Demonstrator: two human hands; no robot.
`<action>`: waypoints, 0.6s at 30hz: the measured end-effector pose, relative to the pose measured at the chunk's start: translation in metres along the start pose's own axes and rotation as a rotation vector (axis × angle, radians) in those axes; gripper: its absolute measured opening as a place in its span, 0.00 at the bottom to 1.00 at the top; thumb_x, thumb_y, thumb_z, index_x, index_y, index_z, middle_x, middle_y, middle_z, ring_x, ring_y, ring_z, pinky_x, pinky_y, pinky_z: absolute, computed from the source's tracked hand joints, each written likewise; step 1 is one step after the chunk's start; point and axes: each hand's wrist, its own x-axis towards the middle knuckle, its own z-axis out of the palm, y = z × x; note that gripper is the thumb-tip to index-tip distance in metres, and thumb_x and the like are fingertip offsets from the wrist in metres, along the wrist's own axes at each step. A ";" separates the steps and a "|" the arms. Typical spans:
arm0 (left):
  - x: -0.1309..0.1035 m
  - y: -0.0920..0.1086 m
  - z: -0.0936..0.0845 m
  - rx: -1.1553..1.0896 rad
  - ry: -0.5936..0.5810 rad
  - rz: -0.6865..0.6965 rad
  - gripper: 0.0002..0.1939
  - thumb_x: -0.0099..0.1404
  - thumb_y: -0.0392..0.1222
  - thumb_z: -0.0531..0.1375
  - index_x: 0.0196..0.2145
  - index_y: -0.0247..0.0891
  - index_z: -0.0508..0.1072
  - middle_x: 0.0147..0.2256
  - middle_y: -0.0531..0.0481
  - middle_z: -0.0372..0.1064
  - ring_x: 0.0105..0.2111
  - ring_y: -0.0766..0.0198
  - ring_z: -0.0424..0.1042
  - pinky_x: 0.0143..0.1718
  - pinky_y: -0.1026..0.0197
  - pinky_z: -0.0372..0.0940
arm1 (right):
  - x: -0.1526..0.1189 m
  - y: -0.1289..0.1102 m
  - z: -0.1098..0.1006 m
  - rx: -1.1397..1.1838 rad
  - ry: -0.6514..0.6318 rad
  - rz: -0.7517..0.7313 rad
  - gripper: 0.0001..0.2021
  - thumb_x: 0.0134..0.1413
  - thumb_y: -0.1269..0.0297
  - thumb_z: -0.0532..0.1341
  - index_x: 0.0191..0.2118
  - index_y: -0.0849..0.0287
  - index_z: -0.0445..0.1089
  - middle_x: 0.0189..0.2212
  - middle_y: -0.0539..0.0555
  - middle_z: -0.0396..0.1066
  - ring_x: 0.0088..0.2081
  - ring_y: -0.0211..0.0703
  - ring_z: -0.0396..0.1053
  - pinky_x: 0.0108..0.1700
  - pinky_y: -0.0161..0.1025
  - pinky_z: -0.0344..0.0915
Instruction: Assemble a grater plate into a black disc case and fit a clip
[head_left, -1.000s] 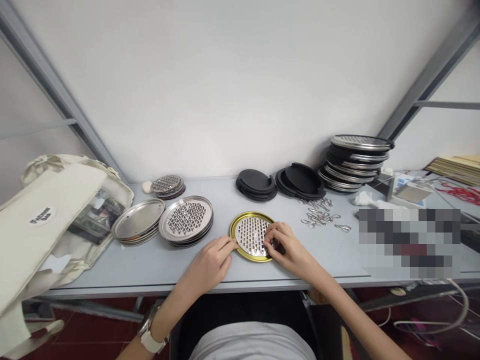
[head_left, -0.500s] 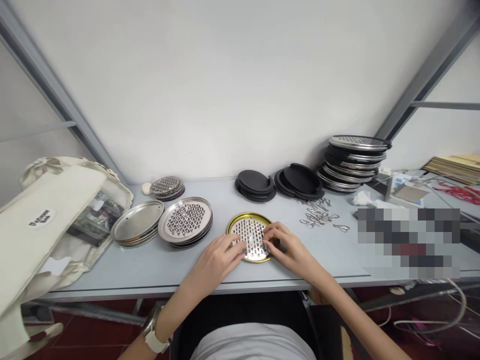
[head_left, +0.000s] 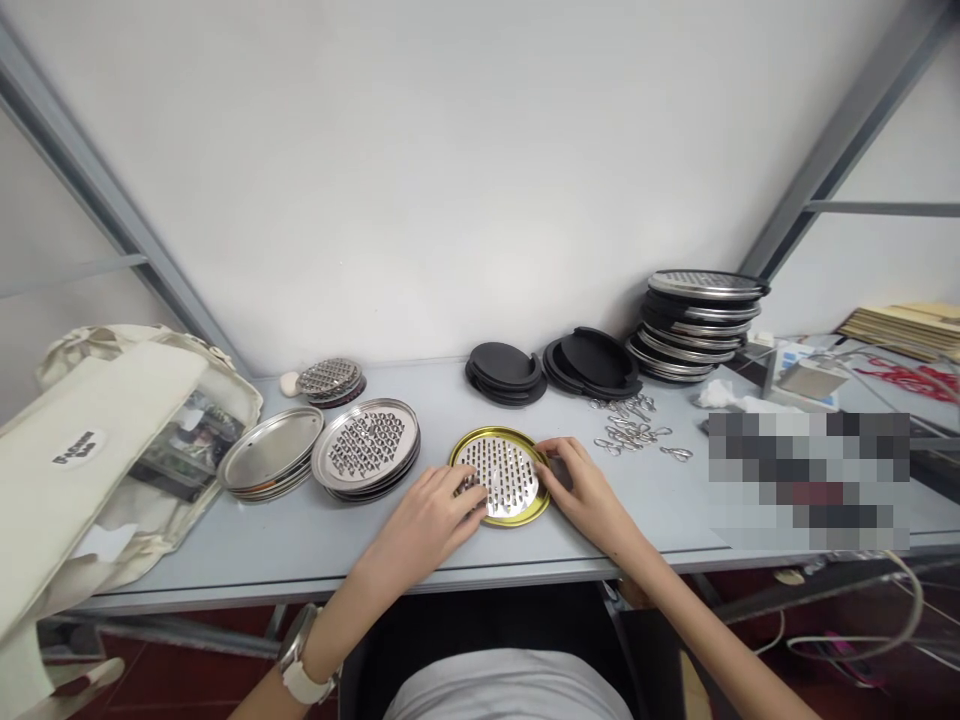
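A round metal grater disc (head_left: pixel 504 472) lies in a shallow gold-coloured round tray (head_left: pixel 517 520) at the table's front, shifted so that a strip of gold shows at its lower right. My left hand (head_left: pixel 439 510) is closed at the left edge, fingertips and thumb on the disc; a watch is on that wrist. On the other side, my right hand (head_left: pixel 581 488) curls its fingers round the right rim of the tray, its fingertips at the disc's edge. Just left stands a stack of grater plates (head_left: pixel 367 445), beside a stack of plain metal plates (head_left: pixel 271 450).
Small grater discs (head_left: pixel 330 378) are piled at the back left. Black round holders (head_left: pixel 504 370) and more black holders (head_left: pixel 596 360) lie behind the tray. Metal clips (head_left: pixel 634 430) are scattered to the right, near a tall grater stack (head_left: pixel 697 320). A cream bag (head_left: pixel 135 400) occupies the left end.
The grater disc has shifted within the gold tray, baring gold at the lower right. My right fingers have moved outward from the disc to the tray's rim. The left hand stays at the left edge.
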 end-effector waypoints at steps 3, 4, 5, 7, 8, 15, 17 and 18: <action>0.003 0.000 -0.001 0.017 -0.005 -0.024 0.08 0.69 0.39 0.52 0.43 0.41 0.70 0.47 0.47 0.66 0.46 0.58 0.66 0.49 0.53 0.61 | -0.001 0.001 0.000 -0.017 -0.010 0.002 0.07 0.60 0.66 0.53 0.43 0.56 0.63 0.40 0.56 0.65 0.45 0.47 0.65 0.49 0.47 0.63; 0.004 -0.001 -0.002 0.021 -0.007 -0.026 0.08 0.69 0.39 0.52 0.43 0.40 0.70 0.46 0.47 0.66 0.46 0.58 0.66 0.49 0.53 0.61 | -0.001 0.001 0.000 -0.018 -0.014 0.003 0.07 0.59 0.67 0.53 0.43 0.56 0.63 0.40 0.56 0.65 0.45 0.47 0.65 0.49 0.47 0.63; 0.005 -0.001 -0.002 0.023 -0.012 -0.025 0.08 0.69 0.39 0.52 0.42 0.40 0.70 0.46 0.47 0.66 0.45 0.59 0.66 0.48 0.53 0.61 | -0.001 0.001 0.000 -0.019 -0.016 0.003 0.07 0.59 0.67 0.53 0.43 0.56 0.63 0.40 0.56 0.65 0.45 0.47 0.65 0.49 0.47 0.63; 0.005 -0.001 -0.001 0.021 -0.022 -0.026 0.08 0.69 0.40 0.52 0.43 0.40 0.69 0.47 0.46 0.66 0.45 0.59 0.67 0.48 0.54 0.62 | 0.000 0.001 0.000 -0.018 -0.017 0.003 0.07 0.59 0.67 0.53 0.43 0.56 0.63 0.40 0.56 0.65 0.45 0.47 0.65 0.49 0.47 0.63; 0.006 -0.001 -0.001 0.018 -0.024 -0.031 0.08 0.69 0.41 0.53 0.44 0.40 0.68 0.47 0.46 0.66 0.45 0.58 0.66 0.48 0.54 0.62 | 0.001 0.001 0.000 -0.017 -0.019 0.003 0.07 0.59 0.67 0.53 0.42 0.56 0.64 0.40 0.56 0.65 0.45 0.47 0.65 0.49 0.47 0.63; 0.017 0.002 0.000 0.053 0.003 -0.049 0.28 0.63 0.58 0.58 0.56 0.42 0.62 0.52 0.42 0.62 0.50 0.52 0.63 0.51 0.50 0.59 | 0.001 -0.002 0.000 -0.013 -0.026 -0.002 0.06 0.60 0.68 0.52 0.42 0.56 0.63 0.40 0.56 0.65 0.45 0.47 0.64 0.50 0.48 0.62; 0.024 0.002 0.000 0.076 -0.001 -0.086 0.29 0.63 0.60 0.57 0.55 0.40 0.62 0.51 0.41 0.64 0.50 0.51 0.63 0.51 0.50 0.58 | 0.001 -0.001 0.000 -0.013 -0.027 -0.003 0.06 0.60 0.68 0.52 0.42 0.56 0.63 0.40 0.56 0.65 0.45 0.47 0.64 0.50 0.48 0.62; 0.027 0.001 0.000 0.081 -0.006 -0.105 0.31 0.62 0.61 0.57 0.55 0.39 0.62 0.50 0.40 0.64 0.49 0.50 0.63 0.50 0.49 0.58 | 0.001 -0.001 0.000 -0.012 -0.027 -0.003 0.06 0.60 0.68 0.52 0.42 0.56 0.63 0.40 0.56 0.65 0.45 0.47 0.64 0.49 0.48 0.62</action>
